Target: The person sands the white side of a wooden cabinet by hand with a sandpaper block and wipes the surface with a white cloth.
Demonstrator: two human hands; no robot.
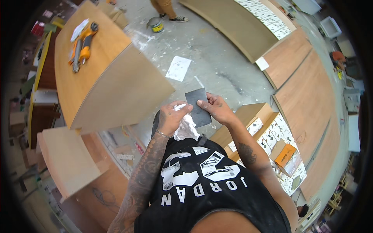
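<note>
In front of my body, my right hand (218, 110) is closed on a dark grey rectangular sheet (199, 115) that looks like sandpaper. The thumb lies flat on its face and the fingers are behind its right edge. To the left of it, my left hand (169, 119) is closed around a crumpled white cloth (185, 129), which hangs down below the fingers. The left thumb tip reaches close to the sheet's left edge; whether it touches is hard to tell. The left fingertips are partly hidden by the cloth.
A wooden cabinet (128, 85) at left carries an orange-and-black power tool (85, 46). Beyond my hands lie a paper sheet (178, 68) and a bucket (156, 25), near a standing person (167, 8). An orange box (285, 155) sits on patterned boards at right; wood panels (301, 62) lie farther right.
</note>
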